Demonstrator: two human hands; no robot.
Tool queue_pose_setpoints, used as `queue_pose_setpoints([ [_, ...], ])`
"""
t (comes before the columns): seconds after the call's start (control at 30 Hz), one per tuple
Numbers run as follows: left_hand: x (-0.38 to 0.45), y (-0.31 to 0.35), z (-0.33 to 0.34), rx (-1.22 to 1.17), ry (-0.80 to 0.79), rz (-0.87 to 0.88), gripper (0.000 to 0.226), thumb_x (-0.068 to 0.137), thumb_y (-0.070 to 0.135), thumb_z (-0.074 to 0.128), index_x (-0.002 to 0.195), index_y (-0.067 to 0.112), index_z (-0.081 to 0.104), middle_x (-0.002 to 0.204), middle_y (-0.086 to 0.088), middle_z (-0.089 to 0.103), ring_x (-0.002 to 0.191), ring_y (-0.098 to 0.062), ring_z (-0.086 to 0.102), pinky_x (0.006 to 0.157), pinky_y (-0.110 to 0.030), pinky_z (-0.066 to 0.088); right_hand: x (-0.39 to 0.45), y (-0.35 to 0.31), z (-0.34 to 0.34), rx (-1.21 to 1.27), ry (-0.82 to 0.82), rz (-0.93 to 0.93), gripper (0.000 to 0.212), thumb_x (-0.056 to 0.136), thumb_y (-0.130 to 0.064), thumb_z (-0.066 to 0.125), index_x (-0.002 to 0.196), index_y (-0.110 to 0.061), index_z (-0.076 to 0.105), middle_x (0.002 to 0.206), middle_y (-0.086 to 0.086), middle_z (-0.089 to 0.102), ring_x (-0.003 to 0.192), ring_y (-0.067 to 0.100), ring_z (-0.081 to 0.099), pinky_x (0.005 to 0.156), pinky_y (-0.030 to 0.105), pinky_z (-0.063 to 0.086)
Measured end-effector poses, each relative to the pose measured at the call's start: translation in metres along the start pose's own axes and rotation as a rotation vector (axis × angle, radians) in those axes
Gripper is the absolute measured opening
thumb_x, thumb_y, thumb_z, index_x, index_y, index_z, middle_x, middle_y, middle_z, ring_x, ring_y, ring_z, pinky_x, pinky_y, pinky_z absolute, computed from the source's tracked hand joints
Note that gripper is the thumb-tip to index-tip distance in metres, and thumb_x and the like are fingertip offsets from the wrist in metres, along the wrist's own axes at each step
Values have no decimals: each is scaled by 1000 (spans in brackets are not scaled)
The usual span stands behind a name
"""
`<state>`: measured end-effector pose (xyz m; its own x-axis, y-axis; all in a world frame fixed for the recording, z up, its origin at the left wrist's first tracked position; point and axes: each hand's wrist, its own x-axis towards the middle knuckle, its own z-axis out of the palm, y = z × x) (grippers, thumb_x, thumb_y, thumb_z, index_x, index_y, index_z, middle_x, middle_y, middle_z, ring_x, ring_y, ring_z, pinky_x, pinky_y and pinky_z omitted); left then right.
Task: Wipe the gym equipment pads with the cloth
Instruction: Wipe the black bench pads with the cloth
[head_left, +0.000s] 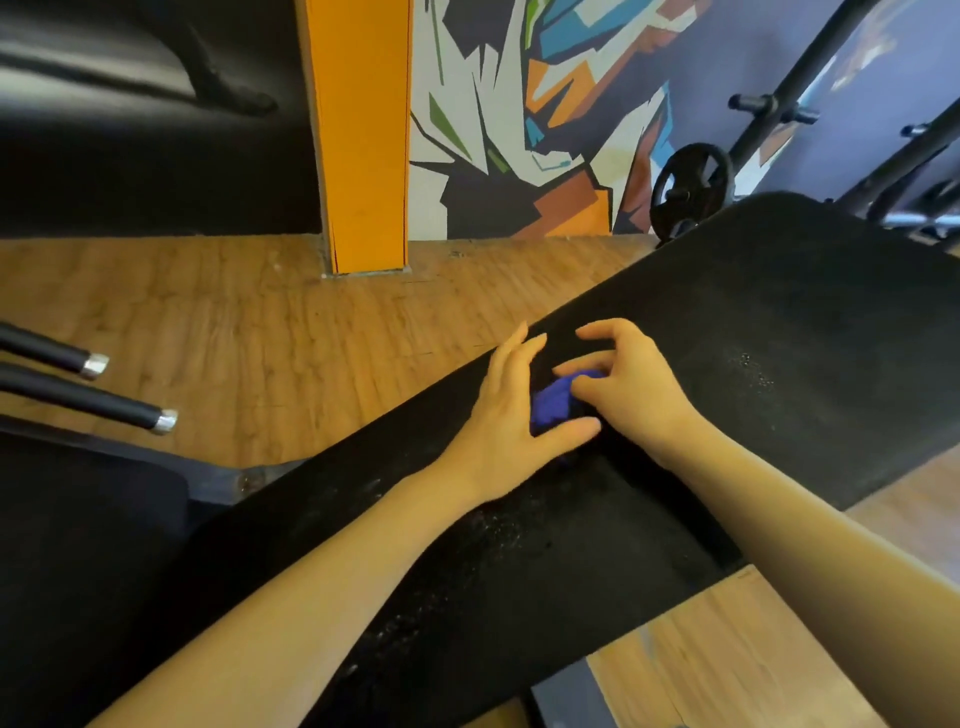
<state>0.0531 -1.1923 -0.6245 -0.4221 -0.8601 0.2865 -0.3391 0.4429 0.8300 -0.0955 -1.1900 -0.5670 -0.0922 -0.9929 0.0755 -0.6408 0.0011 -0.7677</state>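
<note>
A long black bench pad (779, 332) runs diagonally from lower left to upper right, with pale dusty specks on it. A small bunched blue cloth (553, 405) lies on the pad between both hands. My left hand (511, 410) lies on the pad beside the cloth, fingers straight, its thumb under the cloth's near edge. My right hand (631, 384) is over the cloth with curled fingers, and its fingertips pinch the cloth's top. Most of the cloth is hidden by the hands.
Wooden floor (249, 332) lies left of the bench. Two black bars with silver caps (93, 384) jut in at left over another dark pad (78, 545). An orange pillar (363, 135), a weight plate (691, 189) and a black rack (883, 130) stand behind.
</note>
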Motion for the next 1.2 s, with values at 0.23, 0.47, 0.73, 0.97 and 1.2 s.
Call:
queue_pose_setpoints([
  [0.23,-20,-67,-31,404,130,-333,46,103,44,25,149,43,23,163,3,10,149,-20,6,119,-48,7,6,-15,-16,-938,-216,-622,37,80,2,56,109,-16,69,120,3,62,113,26,55,94,42,44],
  [0.47,-31,-85,-30,421,54,-341,46,104,44,23,150,45,19,162,6,8,149,-18,1,119,-47,4,-38,4,-8,-1082,-201,-622,51,88,-60,40,95,-22,74,110,1,68,106,23,63,94,44,49],
  [0.73,-34,-104,-15,504,121,-310,49,101,51,19,149,50,9,162,11,2,149,-17,-3,120,-47,1,12,10,18,-1048,-153,-593,41,86,-49,54,104,-18,74,125,4,64,129,28,49,108,55,27],
  [0.97,-36,-106,-14,529,153,-304,50,99,53,17,148,51,7,162,11,1,149,-15,-2,120,-46,1,-18,4,17,-996,-194,-713,42,92,-44,44,108,-14,69,104,3,63,84,25,60,60,39,53],
  [1.2,-35,-105,-14,543,145,-303,50,100,52,16,148,50,5,162,10,0,149,-16,-3,120,-46,0,-17,0,-15,-1123,-348,-830,44,87,-32,41,121,-18,65,119,5,61,99,26,61,79,39,53],
])
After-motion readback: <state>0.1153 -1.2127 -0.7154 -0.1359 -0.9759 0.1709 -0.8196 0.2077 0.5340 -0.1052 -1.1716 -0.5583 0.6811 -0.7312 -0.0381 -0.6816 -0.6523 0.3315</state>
